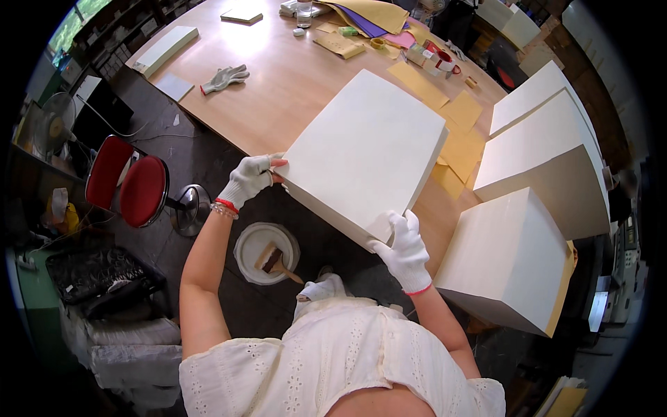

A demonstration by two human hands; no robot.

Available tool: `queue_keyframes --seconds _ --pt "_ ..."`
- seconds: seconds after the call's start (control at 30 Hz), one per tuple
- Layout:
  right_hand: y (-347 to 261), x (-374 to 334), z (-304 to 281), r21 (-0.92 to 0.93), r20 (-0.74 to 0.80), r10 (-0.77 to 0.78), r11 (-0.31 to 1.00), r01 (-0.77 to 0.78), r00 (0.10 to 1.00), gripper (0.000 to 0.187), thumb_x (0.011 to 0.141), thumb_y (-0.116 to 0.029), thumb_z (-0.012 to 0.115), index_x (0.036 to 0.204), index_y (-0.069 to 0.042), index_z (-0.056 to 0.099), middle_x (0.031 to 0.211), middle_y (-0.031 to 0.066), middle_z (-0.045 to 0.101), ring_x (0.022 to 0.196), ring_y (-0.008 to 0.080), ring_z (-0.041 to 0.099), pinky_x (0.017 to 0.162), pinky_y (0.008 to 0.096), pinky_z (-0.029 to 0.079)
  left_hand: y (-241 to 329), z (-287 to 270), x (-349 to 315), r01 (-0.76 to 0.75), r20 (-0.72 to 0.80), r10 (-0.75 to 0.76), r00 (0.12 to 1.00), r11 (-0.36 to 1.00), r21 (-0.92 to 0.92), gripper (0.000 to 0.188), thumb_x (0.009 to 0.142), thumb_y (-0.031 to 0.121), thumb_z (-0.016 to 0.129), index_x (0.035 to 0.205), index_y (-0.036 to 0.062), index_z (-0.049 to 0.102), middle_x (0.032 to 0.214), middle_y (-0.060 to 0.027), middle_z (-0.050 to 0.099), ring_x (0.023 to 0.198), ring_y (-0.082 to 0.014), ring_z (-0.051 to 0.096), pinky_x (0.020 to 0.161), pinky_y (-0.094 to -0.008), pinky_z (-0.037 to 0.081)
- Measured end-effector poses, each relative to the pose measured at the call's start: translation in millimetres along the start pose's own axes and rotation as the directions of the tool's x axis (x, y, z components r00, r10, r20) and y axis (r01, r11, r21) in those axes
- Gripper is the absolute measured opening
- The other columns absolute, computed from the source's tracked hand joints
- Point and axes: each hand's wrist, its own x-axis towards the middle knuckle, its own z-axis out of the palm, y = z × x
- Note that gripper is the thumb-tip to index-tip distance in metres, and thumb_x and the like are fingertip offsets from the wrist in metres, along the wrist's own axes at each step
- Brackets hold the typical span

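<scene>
A thick stack of white paper [365,146] sits at the near edge of the wooden table, its near side toward me. My left hand [250,179], in a white knit glove with bare fingertips, grips the stack's left corner. At the near right corner, my right hand [404,251] in a matching glove has its thumb and fingers closed around the edge. Some of the fingertips are hidden. Below the table edge stands a white bucket [240,243] with a wide wooden-handled brush [272,261] lying across it.
Tall paper stacks [507,254] line the table's right side, beside yellow paper sheets [462,149]. A loose glove [226,78] lies at the far left near a narrow paper stack [167,50]. Tape rolls [445,62] are farther back. A red swivel chair [144,191] stands left.
</scene>
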Motion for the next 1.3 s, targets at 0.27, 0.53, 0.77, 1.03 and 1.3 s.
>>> queue_keyframes --seconds 0.27,0.53,0.77,1.03,1.3 --pt "-2 -3 3 0.023 -0.009 0.023 0.999 -0.023 1.000 0.072 0.070 -0.033 0.085 0.127 -0.014 0.046 0.134 0.0264 0.041 0.091 0.0411 0.064 0.077 0.0444 0.055 1 0 5 0.115 0.007 -0.115 0.993 0.989 -0.096 0.038 0.078 -0.005 0.075 0.114 0.0021 0.068 0.105 -0.0081 0.071 0.091 -0.0120 0.064 0.083 -0.0255 0.053" --pt "2 -4 7 0.107 -0.021 0.036 0.994 -0.034 0.999 0.071 0.071 -0.032 0.084 0.128 -0.015 0.046 0.134 0.0255 0.041 0.094 0.0406 0.063 0.080 0.0439 0.054 -15 2 0 0.179 0.012 -0.182 0.983 0.952 -0.248 0.038 0.081 -0.013 0.065 0.118 -0.0010 0.065 0.118 -0.0100 0.067 0.090 -0.0115 0.062 0.081 -0.0251 0.054" --pt "-4 -1 3 0.114 -0.048 -0.020 0.993 0.026 0.999 0.068 0.071 -0.030 0.083 0.126 -0.013 0.046 0.130 0.0235 0.043 0.092 0.0412 0.063 0.078 0.0444 0.054 -7 6 -3 0.009 -0.060 -0.012 0.998 0.998 -0.063 0.041 0.082 -0.013 0.064 0.120 0.0009 0.064 0.114 -0.0116 0.069 0.089 -0.0133 0.065 0.080 -0.0266 0.054" --pt "-12 4 -26 0.265 0.209 0.222 0.925 -0.274 0.952 0.066 0.075 -0.033 0.079 0.127 -0.013 0.043 0.117 0.0204 0.049 0.089 0.0411 0.064 0.074 0.0480 0.053 -65 1 -11 0.154 -0.004 -0.155 0.988 0.983 -0.100 0.054 0.079 -0.012 0.063 0.131 0.0032 0.058 0.121 -0.0075 0.065 0.108 -0.0154 0.061 0.085 -0.0280 0.052" --pt "26 -54 -55 0.427 0.313 0.042 0.886 -0.180 0.949 0.059 0.085 -0.036 0.068 0.134 -0.009 0.049 0.123 0.0140 0.058 0.100 0.0287 0.064 0.084 0.0365 0.052 -26 -32 22 0.330 -0.055 -0.336 0.940 0.939 -0.093 0.057 0.085 -0.005 0.058 0.140 0.0033 0.046 0.145 -0.0077 0.046 0.133 -0.0188 0.044 0.105 -0.0366 0.040"
